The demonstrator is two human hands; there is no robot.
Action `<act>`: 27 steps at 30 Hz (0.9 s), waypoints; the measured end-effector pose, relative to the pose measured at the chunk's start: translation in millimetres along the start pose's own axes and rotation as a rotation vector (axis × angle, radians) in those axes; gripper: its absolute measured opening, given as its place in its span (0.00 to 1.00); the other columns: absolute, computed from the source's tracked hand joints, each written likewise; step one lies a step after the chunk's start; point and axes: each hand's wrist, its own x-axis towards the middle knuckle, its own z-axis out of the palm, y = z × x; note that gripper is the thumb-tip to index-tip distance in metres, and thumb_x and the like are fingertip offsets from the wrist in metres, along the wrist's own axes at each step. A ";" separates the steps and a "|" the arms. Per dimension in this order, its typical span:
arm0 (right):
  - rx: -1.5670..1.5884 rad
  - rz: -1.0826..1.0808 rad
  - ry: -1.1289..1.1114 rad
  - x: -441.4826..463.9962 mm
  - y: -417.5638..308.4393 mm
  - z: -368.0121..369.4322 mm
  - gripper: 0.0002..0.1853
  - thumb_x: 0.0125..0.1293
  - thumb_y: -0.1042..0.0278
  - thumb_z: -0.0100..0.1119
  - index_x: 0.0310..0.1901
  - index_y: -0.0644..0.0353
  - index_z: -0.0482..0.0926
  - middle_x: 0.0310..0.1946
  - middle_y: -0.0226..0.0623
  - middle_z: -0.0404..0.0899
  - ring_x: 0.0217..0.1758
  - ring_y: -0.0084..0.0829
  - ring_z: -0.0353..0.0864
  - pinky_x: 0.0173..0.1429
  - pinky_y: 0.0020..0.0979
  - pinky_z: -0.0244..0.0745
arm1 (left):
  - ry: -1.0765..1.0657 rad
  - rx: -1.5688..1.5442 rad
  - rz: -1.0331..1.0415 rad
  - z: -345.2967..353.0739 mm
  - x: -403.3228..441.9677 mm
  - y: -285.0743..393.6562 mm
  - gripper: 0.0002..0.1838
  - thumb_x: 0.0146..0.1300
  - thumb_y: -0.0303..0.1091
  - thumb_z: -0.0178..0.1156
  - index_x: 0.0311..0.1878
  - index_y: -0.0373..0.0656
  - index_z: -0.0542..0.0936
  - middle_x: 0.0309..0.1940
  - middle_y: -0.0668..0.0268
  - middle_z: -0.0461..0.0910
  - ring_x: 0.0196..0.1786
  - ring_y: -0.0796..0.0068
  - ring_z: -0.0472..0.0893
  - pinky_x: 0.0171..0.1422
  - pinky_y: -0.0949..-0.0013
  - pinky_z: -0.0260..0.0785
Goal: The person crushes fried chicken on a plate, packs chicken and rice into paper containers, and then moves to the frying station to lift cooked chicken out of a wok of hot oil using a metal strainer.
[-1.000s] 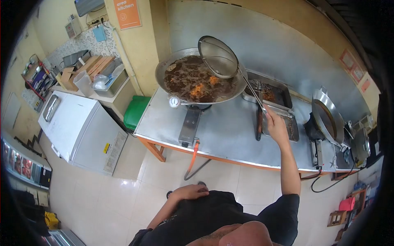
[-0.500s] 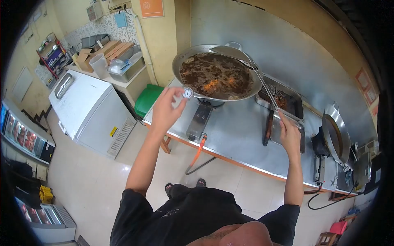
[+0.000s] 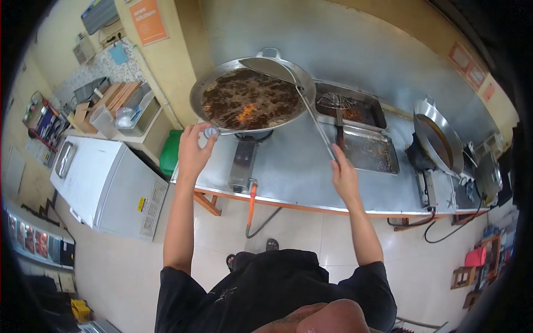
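Note:
A wide metal wok [image 3: 195, 100] holds dark bubbling oil with an orange clump of food [image 3: 246, 112] floating in it. My left hand [image 3: 194, 149] pinches the round dial thermometer [image 3: 210, 132] at the wok's front left rim. My right hand [image 3: 345, 175] is wrapped round the long handle of a mesh strainer [image 3: 268, 67]. The strainer's bowl rests low over the back right part of the wok, tilted. Below the wok a gas burner [image 3: 243, 161] sits on the steel table.
Two metal trays [image 3: 371, 150] [image 3: 366, 102] stand right of the wok, the rear one with a whisk-like wire skimmer. A second wok [image 3: 459, 150] is at the far right. A white chest freezer [image 3: 105, 177] and green bin [image 3: 169, 151] are left. An orange hose [image 3: 251, 206] hangs over the table's front edge.
My left hand has come up from near my body to the thermometer. The strainer has dropped from above the wok towards the oil, and my right hand has moved with its handle.

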 end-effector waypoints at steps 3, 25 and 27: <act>0.070 0.077 -0.041 -19.5 7.7 25.8 0.21 0.75 0.68 0.52 0.68 0.48 0.73 0.43 0.58 0.82 0.47 0.59 0.81 0.49 0.50 0.75 | -0.127 -0.280 -0.214 3.4 -30.9 23.9 0.08 0.65 0.29 0.65 0.47 0.44 0.83 0.43 0.65 0.83 0.38 0.72 0.81 0.41 0.68 0.74; 0.158 0.186 -0.084 -71.2 -7.7 102.0 0.22 0.78 0.70 0.46 0.70 0.60 0.68 0.46 0.61 0.81 0.47 0.59 0.82 0.49 0.47 0.75 | -1.574 -0.603 -0.283 61.6 -292.0 27.9 0.25 0.75 0.48 0.56 0.67 0.43 0.74 0.54 0.57 0.82 0.55 0.67 0.81 0.62 0.65 0.71; 0.191 0.297 -0.144 -73.1 -18.3 101.5 0.21 0.78 0.70 0.45 0.70 0.62 0.69 0.48 0.62 0.81 0.49 0.60 0.82 0.50 0.47 0.75 | -1.586 -0.631 -0.279 64.5 -304.5 24.5 0.25 0.75 0.48 0.56 0.67 0.42 0.74 0.55 0.57 0.82 0.58 0.66 0.80 0.63 0.64 0.70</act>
